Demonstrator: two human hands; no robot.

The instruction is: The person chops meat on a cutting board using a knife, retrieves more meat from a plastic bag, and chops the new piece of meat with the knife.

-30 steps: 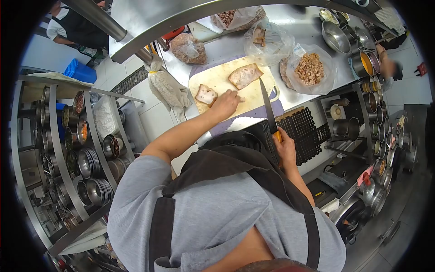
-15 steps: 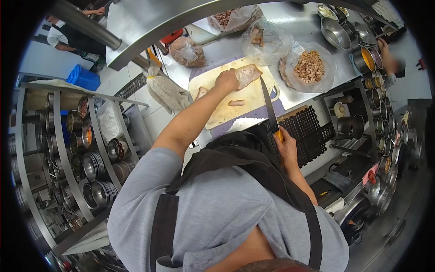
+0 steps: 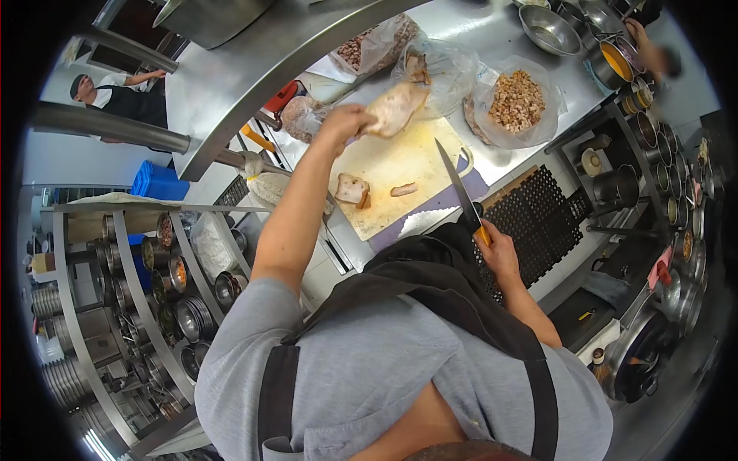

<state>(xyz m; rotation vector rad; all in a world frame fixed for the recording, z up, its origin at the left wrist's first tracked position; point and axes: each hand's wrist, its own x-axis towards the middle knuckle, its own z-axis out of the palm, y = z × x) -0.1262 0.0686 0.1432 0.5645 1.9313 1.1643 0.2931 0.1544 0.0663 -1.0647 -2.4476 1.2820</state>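
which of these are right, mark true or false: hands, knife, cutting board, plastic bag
1. The right hand holds a knife. True.
2. The left hand holds nothing. False: its fingers grip a slab of meat.
3. A small meat strip lies on the cutting board. True.
4. The plastic bag nearest the cutting board's right side is tied shut. False: the bag is open, showing diced meat.
5. The knife's blade is clear of the small meat strip. True.
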